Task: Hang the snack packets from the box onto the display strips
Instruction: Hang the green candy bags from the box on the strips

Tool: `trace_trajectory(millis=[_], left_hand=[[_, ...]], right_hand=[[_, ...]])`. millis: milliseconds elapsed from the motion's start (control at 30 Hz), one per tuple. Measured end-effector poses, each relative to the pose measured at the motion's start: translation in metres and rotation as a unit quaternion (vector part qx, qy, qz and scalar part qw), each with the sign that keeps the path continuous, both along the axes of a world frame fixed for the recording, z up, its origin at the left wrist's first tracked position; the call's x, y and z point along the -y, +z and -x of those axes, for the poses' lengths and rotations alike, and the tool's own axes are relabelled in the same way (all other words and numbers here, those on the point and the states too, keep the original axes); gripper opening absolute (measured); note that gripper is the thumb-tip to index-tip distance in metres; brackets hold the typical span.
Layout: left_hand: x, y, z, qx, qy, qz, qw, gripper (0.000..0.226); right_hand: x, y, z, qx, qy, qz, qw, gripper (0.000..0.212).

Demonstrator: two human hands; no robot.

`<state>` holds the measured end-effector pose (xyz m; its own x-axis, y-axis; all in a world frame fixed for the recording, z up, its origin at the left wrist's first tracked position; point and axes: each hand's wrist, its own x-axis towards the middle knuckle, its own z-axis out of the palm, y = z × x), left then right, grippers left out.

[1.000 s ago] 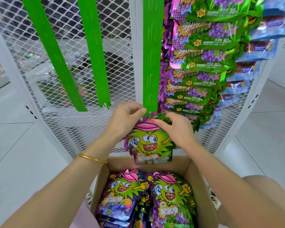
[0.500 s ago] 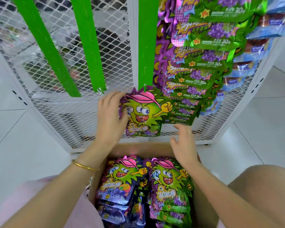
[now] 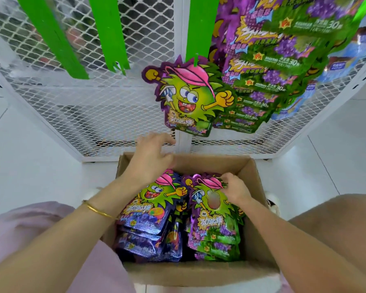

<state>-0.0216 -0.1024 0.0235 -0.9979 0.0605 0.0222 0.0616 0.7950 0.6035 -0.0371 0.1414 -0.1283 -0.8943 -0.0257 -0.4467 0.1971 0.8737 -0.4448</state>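
One snack packet (image 3: 190, 98) hangs from the lower end of the middle display strip (image 3: 199, 26), just beside the filled strip's packets. Below, in the box (image 3: 251, 172), the right grip (image 3: 235, 190) pinches the right stack's top packet (image 3: 213, 210) at its upper edge; the left grip (image 3: 150, 159) hovers over the far rim, fingers relaxed, holding nothing

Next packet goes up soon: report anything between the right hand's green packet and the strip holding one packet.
Nothing visible: the right hand pinches the green packet, the box is open, the strip is bare above the hung packet.
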Motion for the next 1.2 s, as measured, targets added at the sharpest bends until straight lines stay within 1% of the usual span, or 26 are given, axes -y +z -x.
trace_trajectory(millis=[67,167,300,367,400,500,567,633,667,700,733,800,833,867,933,1000,1100,1200], left_hand=[[0.001,-0.006,0.000,0.017,0.004,-0.006,1.000,0.032],[0.000,-0.013,0.000,0.035,0.007,-0.004,0.999,0.031],[0.000,-0.017,-0.001,0.044,-0.005,-0.009,0.999,0.027],[-0.001,-0.018,-0.001,0.047,-0.009,-0.010,0.999,0.027],[-0.002,-0.018,-0.002,0.047,-0.011,-0.009,0.999,0.028],[-0.005,-0.016,-0.003,0.049,-0.011,-0.010,0.999,0.027],[-0.007,-0.014,-0.004,0.051,-0.010,-0.014,0.999,0.026],[-0.008,-0.013,-0.004,0.053,-0.010,-0.016,0.998,0.025],[-0.008,-0.014,-0.004,0.057,-0.011,-0.016,0.998,0.026],[-0.009,-0.014,-0.003,0.062,-0.011,-0.017,0.998,0.026],[-0.010,-0.015,-0.003,0.066,-0.011,-0.017,0.998,0.026],[-0.011,-0.015,-0.001,0.067,-0.011,-0.018,0.997,0.026],[-0.012,-0.015,0.000,0.065,-0.010,-0.019,0.998,0.027],[-0.014,-0.012,0.001,0.060,-0.007,-0.023,0.998,0.029],[-0.016,-0.004,0.006,0.031,0.009,-0.049,0.998,0.033],[-0.016,0.010,0.016,-0.030,0.030,-0.086,0.995,0.035],[-0.012,0.043,0.039,-0.136,0.062,-0.125,0.981,0.038],[-0.013,0.082,0.066,-0.204,0.072,-0.143,0.966,0.039]], right_hand=[[-0.003,-0.008,0.002,0.032,0.022,-0.003,0.999,0.050],[-0.004,-0.026,0.002,0.064,0.062,-0.034,0.995,0.070],[-0.002,-0.034,0.001,0.103,0.055,-0.090,0.989,0.099],[-0.003,-0.035,0.000,0.123,0.046,-0.101,0.986,0.119],[-0.003,-0.036,-0.002,0.128,0.039,-0.099,0.986,0.125],[-0.003,-0.038,-0.003,0.140,0.024,-0.079,0.987,0.132],[-0.003,-0.037,-0.001,0.139,0.026,-0.083,0.987,0.133],[-0.001,-0.035,0.000,0.099,0.020,-0.103,0.990,0.131],[-0.001,-0.034,0.000,0.070,0.005,-0.110,0.991,0.127],[-0.001,-0.032,0.000,0.038,-0.017,-0.114,0.993,0.119],[-0.001,-0.029,0.001,0.004,-0.042,-0.113,0.993,0.104],[-0.003,-0.017,0.005,-0.040,-0.075,-0.098,0.992,0.064],[-0.005,-0.006,0.007,-0.042,-0.074,-0.088,0.993,0.050],[-0.007,0.005,0.009,-0.042,-0.063,-0.079,0.994,0.042],[-0.011,0.031,0.012,-0.049,-0.029,-0.070,0.996,0.041],[-0.013,0.060,0.017,-0.061,0.009,-0.075,0.995,0.043],[-0.010,0.108,0.021,-0.094,0.057,-0.102,0.989,0.033],[-0.005,0.157,0.021,-0.146,0.096,-0.113,0.978,0.034]])
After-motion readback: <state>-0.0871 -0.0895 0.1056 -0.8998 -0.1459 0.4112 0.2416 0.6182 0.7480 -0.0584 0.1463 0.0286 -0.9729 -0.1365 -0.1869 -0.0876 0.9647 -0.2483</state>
